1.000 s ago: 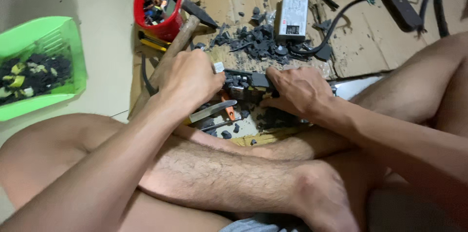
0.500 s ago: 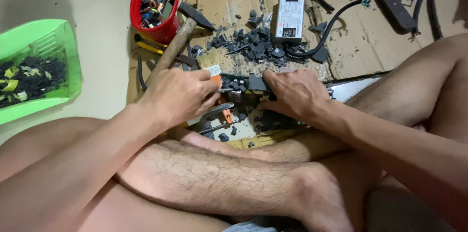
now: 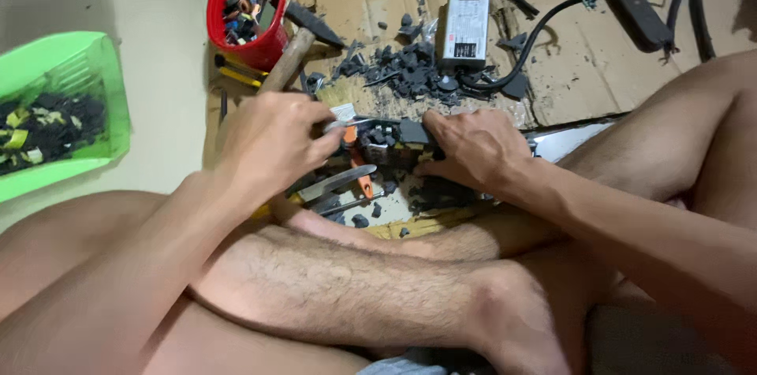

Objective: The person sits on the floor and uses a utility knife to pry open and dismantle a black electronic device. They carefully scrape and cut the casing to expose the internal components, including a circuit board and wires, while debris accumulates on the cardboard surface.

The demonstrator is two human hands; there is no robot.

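The person sits cross-legged on the floor, bare shins folded one over the other across the lower part of the view. Both bare forearms reach forward over the legs and converge in front of them. The left hand (image 3: 272,142) is curled into a loose fist, knuckles up, thumb and fingertips pinched together at its right edge. The right hand (image 3: 473,148) lies palm down, fingers bent and pressing downward, thumb tucked toward the left hand. The two hands sit near each other, not touching.
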